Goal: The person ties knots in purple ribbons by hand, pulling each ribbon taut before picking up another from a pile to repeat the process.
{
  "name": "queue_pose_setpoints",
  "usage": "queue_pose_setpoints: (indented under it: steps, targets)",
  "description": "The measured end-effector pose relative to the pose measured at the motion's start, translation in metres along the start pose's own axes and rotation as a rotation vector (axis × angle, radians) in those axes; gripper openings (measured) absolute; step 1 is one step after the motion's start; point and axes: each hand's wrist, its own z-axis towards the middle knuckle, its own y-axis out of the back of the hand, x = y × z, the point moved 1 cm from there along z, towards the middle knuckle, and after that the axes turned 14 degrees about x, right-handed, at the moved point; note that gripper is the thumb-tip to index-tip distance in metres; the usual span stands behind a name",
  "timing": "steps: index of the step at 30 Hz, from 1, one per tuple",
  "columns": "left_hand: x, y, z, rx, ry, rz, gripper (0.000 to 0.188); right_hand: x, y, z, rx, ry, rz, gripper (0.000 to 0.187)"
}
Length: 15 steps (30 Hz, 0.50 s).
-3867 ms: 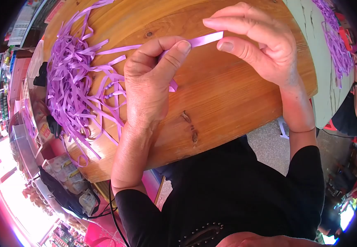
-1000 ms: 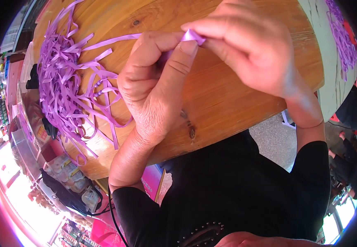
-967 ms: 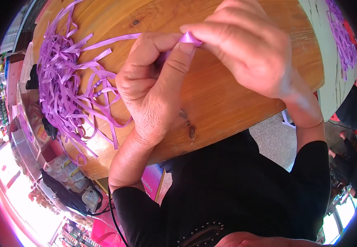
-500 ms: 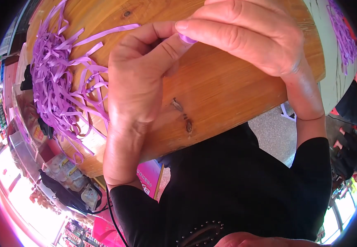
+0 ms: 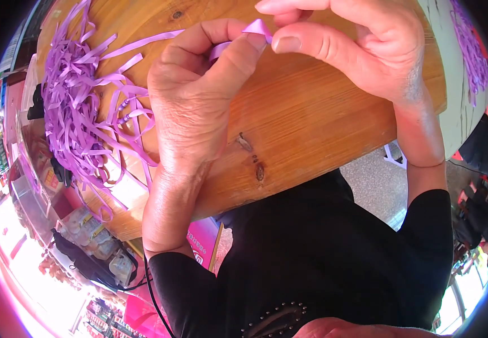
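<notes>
Okay, left hand (image 5: 196, 90): thumb and forefinger pinching a purple ribbon (image 5: 257, 27), folded to a peak at the fingertips.
Right hand (image 5: 370, 50): thumb and fingers parted, thumb just beside the ribbon; can't tell from my feed if they touch.
Ribbon crease: I'd keep the left pinch tight, line up the edges, then press flat.
Wooden table (image 5: 323, 118): below both hands; tangled ribbon pile (image 5: 75, 107) at left.
Pale surface (image 5: 453, 127): far right, more purple ribbons (image 5: 470, 56).
</notes>
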Motion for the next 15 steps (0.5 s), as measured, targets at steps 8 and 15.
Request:
queue_pose_setpoints:
  steps: [8,15]
  targets:
    - [0.000,-0.007,0.001,0.080,-0.084,0.067,0.017,-0.007,-0.003,-0.008,0.021,-0.098,0.246,0.005]
    - [0.003,-0.006,0.004,0.131,-0.129,-0.041,0.015,0.017,0.017,-0.002,0.037,-0.375,0.538,0.005]
